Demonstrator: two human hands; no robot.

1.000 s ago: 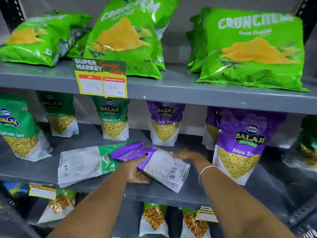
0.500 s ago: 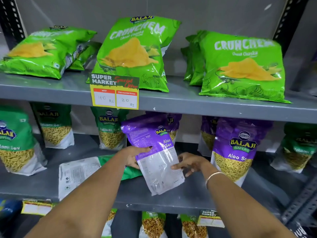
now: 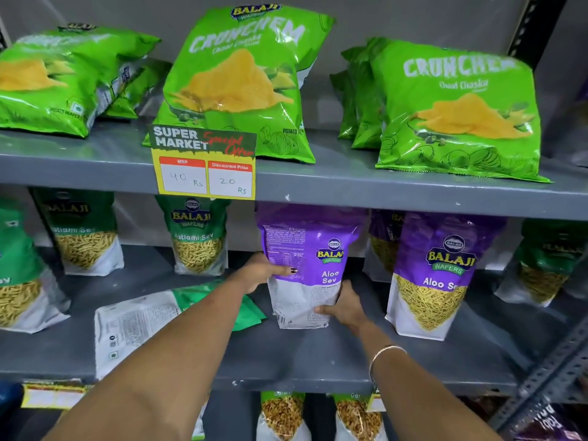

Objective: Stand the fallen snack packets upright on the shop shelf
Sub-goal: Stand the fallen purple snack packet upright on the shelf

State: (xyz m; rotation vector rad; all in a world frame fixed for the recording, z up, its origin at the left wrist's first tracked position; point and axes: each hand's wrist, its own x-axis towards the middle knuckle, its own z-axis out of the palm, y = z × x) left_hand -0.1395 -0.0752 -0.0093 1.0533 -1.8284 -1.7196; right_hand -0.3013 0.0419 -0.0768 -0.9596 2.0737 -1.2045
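Note:
A purple Aloo Sev packet [image 3: 310, 265] stands upright in the middle of the grey middle shelf [image 3: 318, 358], its base on the shelf. My left hand [image 3: 259, 272] grips its left edge. My right hand [image 3: 345, 305] holds its lower right corner. A green and white packet [image 3: 152, 319] lies flat, back side up, on the same shelf to the left, partly under my left forearm.
Upright green Ratlami Sev packets [image 3: 199, 237] and purple Aloo Sev packets [image 3: 440, 275] line the middle shelf. Large green Crunchem bags [image 3: 241, 84] sit on the upper shelf above a yellow price tag [image 3: 205, 167]. More packets stand on the shelf below.
The purple packet lay flat under both hands a second ago. Both hands lifted and tilted it, and now it stands upright farther back on the shelf.

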